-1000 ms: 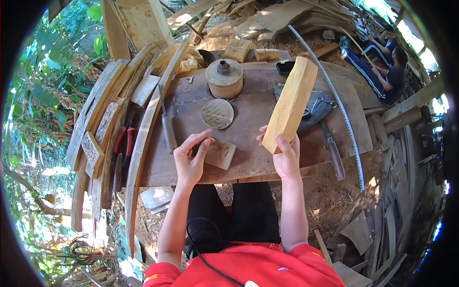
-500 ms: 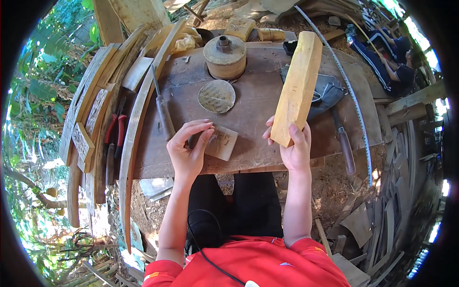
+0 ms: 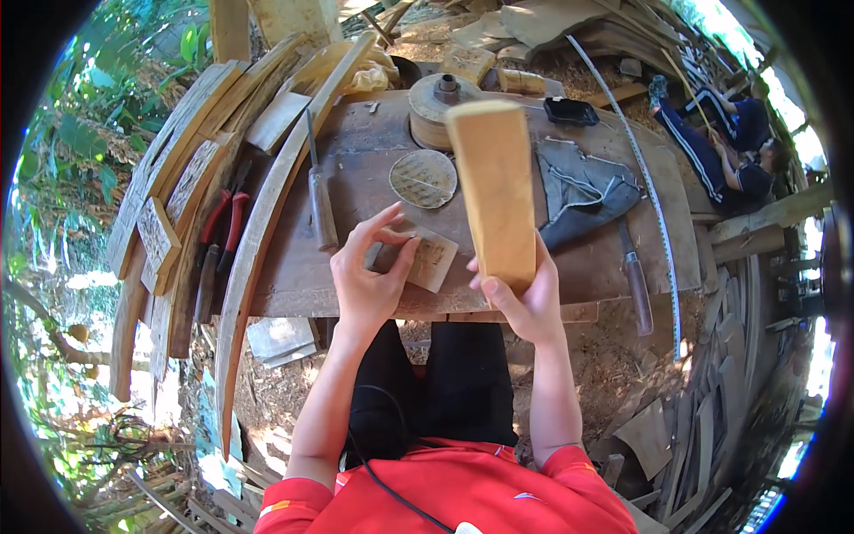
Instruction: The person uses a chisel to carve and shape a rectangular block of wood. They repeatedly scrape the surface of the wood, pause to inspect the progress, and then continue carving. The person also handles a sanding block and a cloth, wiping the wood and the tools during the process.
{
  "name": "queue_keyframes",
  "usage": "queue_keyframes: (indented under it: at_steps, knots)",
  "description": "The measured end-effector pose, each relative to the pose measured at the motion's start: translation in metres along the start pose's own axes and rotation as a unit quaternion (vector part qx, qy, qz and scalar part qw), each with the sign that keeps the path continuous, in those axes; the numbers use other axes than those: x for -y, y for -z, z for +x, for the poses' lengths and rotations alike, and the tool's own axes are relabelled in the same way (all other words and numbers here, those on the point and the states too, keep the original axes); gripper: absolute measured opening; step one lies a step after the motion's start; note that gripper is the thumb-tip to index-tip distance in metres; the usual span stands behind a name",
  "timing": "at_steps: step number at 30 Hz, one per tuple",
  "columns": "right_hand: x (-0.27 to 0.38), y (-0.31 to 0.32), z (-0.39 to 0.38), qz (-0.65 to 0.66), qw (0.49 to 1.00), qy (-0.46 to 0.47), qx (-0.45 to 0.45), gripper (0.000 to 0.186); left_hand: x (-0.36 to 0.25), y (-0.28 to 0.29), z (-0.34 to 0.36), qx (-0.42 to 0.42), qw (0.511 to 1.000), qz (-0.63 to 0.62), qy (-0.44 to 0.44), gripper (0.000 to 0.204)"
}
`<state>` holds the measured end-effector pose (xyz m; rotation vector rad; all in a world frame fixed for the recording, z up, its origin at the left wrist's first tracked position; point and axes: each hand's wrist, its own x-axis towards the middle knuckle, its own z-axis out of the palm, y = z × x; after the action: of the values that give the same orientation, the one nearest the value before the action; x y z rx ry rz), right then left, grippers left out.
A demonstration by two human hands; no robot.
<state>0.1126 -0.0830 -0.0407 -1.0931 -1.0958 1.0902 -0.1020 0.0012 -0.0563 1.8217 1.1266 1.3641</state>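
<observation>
A long, squared block of yellowish wood point(image 3: 498, 191) stands up in my right hand point(image 3: 527, 298), whose fingers and thumb wrap its lower end. My left hand point(image 3: 369, 271) hovers at the near edge of the workbench with the thumb meeting a fingertip and another finger raised. Whether anything tiny sits in that pinch I cannot make out. Just beside it, partly covered by its fingers, lies a small flat square of wood point(image 3: 436, 264). Beyond that are a round, marked wooden disc point(image 3: 423, 181) and a round lidded wooden form point(image 3: 433, 116), partly hidden by the block.
Long curved wooden strips point(image 3: 267, 205) line the bench's left side, with red-handled pliers point(image 3: 236, 222) among them. A wooden-handled file point(image 3: 321, 209) lies nearby. To the right are grey cloth point(image 3: 583, 200), a wooden-handled tool point(image 3: 636, 289) and a measuring strip point(image 3: 642, 160). Another person point(image 3: 725, 147) sits far right.
The block has swung left and now points more toward me, covering part of the round form. My left hand's raised finger has spread away from the thumb. The whole view has shifted slightly.
</observation>
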Motion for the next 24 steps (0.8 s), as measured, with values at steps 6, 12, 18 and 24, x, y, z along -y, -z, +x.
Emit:
queue_keyframes:
  at_steps: [6, 12, 18, 24]
  knots:
    - [0.038, 0.007, -0.010, -0.434, 0.884, 0.174, -0.011, 0.063, 0.005, 0.000, -0.002, 0.008, 1.000, 0.003, 0.025, 0.061]
    - [0.075, 0.027, -0.023, -0.507, 0.826, 0.239, -0.058, 0.065, -0.001, 0.000, 0.000, -0.006, 1.000, -0.024, 0.017, 0.071]
    - [0.055, 0.032, -0.040, -0.488, 0.824, 0.269, -0.097, 0.069, -0.002, 0.000, 0.000, 0.003, 0.999, -0.037, 0.028, 0.083]
    - [0.052, 0.027, -0.038, -0.509, 0.839, 0.186, -0.040, 0.061, -0.004, 0.002, -0.002, 0.012, 0.998, -0.047, 0.050, 0.086]
